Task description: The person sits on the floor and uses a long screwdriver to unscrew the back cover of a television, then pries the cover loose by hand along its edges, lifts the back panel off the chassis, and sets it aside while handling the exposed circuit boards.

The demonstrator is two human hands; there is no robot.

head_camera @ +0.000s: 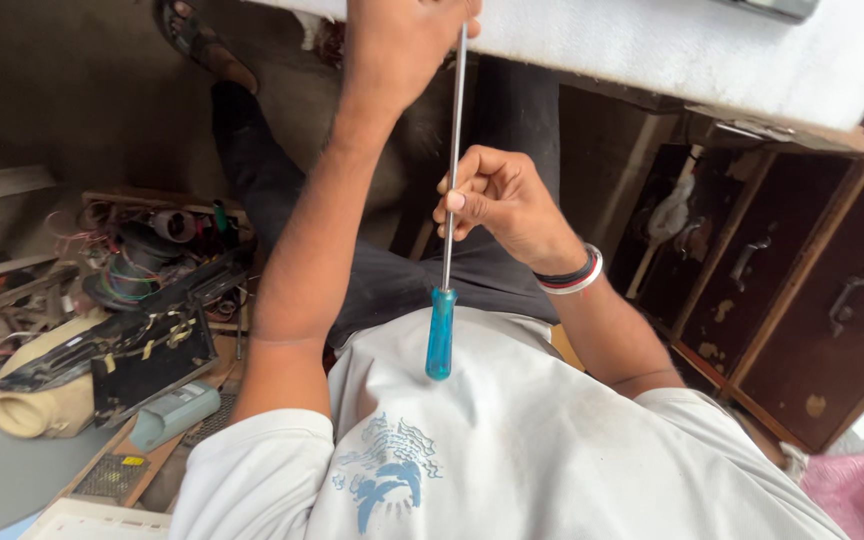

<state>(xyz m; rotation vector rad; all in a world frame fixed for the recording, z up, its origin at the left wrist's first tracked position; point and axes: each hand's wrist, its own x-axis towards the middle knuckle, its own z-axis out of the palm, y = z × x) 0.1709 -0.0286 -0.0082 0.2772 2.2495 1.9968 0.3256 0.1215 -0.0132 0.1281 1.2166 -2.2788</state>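
Observation:
A long screwdriver (452, 160) with a thin steel shaft and a blue handle (440, 335) stands nearly upright in front of me, its handle end resting against my white shirt (512, 450). My right hand (497, 200), with bangles at the wrist, pinches the shaft at mid-length between thumb and fingers. My left hand (402, 45) reaches to the top of the shaft at the edge of a white tabletop (712, 50), fingers curled about the tip end. The frame's top edge cuts off the hand, and the tip itself is hidden.
At the left lies a heap of electronic scrap: coloured wires (122, 270), a black panel (142, 350), a beige casing (37, 405) and a grey box (174, 412). A dark wooden cabinet (802, 300) with metal handles stands at right. My sandalled foot (202, 45) rests on the floor.

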